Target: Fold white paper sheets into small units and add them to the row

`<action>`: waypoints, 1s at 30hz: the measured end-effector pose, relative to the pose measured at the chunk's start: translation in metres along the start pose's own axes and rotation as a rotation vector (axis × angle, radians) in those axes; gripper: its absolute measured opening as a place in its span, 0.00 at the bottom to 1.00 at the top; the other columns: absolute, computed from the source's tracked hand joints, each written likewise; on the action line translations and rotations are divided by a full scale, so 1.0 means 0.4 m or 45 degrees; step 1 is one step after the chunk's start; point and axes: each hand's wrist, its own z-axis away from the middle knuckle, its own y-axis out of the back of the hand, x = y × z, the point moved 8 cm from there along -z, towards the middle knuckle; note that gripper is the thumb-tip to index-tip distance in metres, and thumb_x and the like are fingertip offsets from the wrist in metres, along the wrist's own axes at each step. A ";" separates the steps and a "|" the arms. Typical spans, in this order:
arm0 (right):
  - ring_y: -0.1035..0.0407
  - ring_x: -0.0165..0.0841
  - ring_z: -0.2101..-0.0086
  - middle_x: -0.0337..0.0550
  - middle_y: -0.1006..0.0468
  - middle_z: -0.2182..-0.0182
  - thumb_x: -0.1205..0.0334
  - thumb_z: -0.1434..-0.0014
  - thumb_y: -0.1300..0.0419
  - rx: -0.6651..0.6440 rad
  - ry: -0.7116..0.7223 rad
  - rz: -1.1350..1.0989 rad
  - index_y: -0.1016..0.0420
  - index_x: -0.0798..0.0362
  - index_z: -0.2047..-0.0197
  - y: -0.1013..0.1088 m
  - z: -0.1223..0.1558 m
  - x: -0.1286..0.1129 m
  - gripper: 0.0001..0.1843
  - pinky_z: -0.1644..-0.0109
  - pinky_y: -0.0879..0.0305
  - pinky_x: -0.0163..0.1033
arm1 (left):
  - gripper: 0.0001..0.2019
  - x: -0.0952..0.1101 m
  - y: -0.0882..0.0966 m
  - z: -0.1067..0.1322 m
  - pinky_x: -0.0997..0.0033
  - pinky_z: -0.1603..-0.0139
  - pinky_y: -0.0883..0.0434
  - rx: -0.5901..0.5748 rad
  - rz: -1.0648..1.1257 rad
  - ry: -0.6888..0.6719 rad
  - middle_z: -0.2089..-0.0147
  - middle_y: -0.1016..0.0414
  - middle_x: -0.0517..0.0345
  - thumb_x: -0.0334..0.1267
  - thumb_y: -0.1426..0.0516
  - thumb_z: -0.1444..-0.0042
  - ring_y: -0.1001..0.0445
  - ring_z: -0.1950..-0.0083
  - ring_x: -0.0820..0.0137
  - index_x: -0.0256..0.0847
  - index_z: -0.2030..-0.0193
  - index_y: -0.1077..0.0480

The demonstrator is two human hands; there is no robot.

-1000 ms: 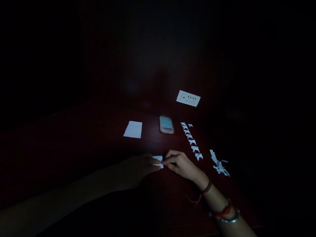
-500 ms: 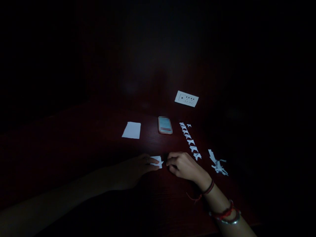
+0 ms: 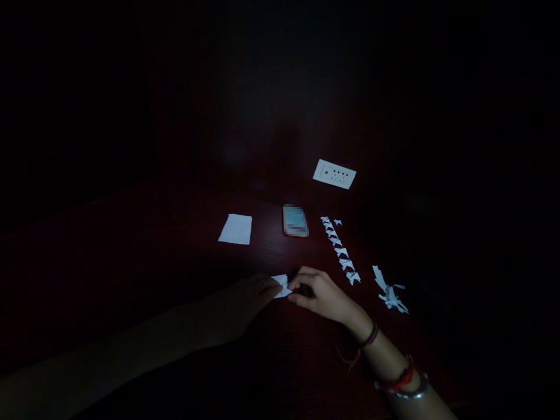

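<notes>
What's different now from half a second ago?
The right hand has moved left, to the right edge of the small folded paper; before, a gap showed between them. Whether it pinches the paper is unclear. The left hand stays on the paper. The white sheet, row of paper pieces and paper scraps lie as before.

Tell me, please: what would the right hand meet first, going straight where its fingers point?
Probably the small white paper partly under the left hand; whether the right hand touches it is unclear.
</notes>
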 end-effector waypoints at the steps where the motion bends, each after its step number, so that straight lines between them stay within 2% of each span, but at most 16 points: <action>1: 0.38 0.26 0.70 0.40 0.33 0.70 0.65 0.51 0.44 0.006 -0.011 -0.009 0.31 0.55 0.67 -0.003 -0.001 0.003 0.06 0.65 0.41 0.31 | 0.29 0.003 0.005 0.000 0.63 0.51 0.43 0.002 0.002 -0.005 0.47 0.42 0.47 0.21 0.52 0.56 0.44 0.48 0.62 0.35 0.45 0.48; 4: 0.38 0.26 0.70 0.40 0.33 0.71 0.65 0.50 0.44 0.028 -0.041 -0.036 0.32 0.56 0.69 -0.009 -0.006 0.012 0.04 0.66 0.41 0.31 | 0.27 0.008 0.011 0.001 0.64 0.51 0.42 -0.006 -0.004 -0.045 0.47 0.42 0.48 0.23 0.51 0.56 0.43 0.48 0.62 0.36 0.46 0.46; 9: 0.39 0.26 0.71 0.40 0.34 0.72 0.67 0.50 0.45 0.066 -0.078 -0.057 0.33 0.56 0.71 -0.012 -0.010 0.020 0.02 0.67 0.41 0.30 | 0.30 0.005 0.000 0.009 0.60 0.50 0.44 -0.051 -0.102 -0.078 0.43 0.47 0.47 0.22 0.51 0.56 0.47 0.45 0.58 0.39 0.43 0.50; 16: 0.39 0.25 0.71 0.40 0.33 0.72 0.70 0.49 0.47 0.112 -0.060 -0.096 0.33 0.56 0.71 -0.007 -0.011 0.010 0.03 0.67 0.42 0.29 | 0.29 0.004 0.000 0.007 0.61 0.53 0.43 -0.050 -0.139 -0.038 0.45 0.45 0.45 0.25 0.49 0.57 0.41 0.49 0.58 0.37 0.44 0.48; 21: 0.39 0.25 0.74 0.37 0.32 0.75 0.70 0.51 0.46 0.140 -0.078 -0.119 0.33 0.56 0.72 -0.011 -0.009 0.007 0.03 0.69 0.42 0.29 | 0.26 0.004 -0.001 0.000 0.64 0.56 0.42 -0.093 -0.174 -0.075 0.48 0.40 0.48 0.23 0.52 0.54 0.38 0.54 0.62 0.38 0.46 0.45; 25: 0.37 0.24 0.74 0.36 0.32 0.75 0.71 0.51 0.48 0.230 -0.100 -0.158 0.35 0.56 0.71 -0.012 -0.006 0.004 0.03 0.69 0.42 0.28 | 0.23 0.000 0.006 -0.006 0.69 0.60 0.41 -0.047 -0.152 -0.086 0.50 0.39 0.52 0.23 0.53 0.52 0.36 0.59 0.67 0.41 0.48 0.43; 30: 0.36 0.24 0.71 0.38 0.31 0.72 0.72 0.50 0.49 0.215 0.018 -0.105 0.37 0.54 0.65 -0.014 0.003 -0.018 0.08 0.66 0.40 0.29 | 0.25 0.004 0.014 -0.006 0.71 0.63 0.41 -0.031 -0.181 -0.144 0.50 0.40 0.55 0.22 0.54 0.53 0.36 0.63 0.70 0.43 0.48 0.43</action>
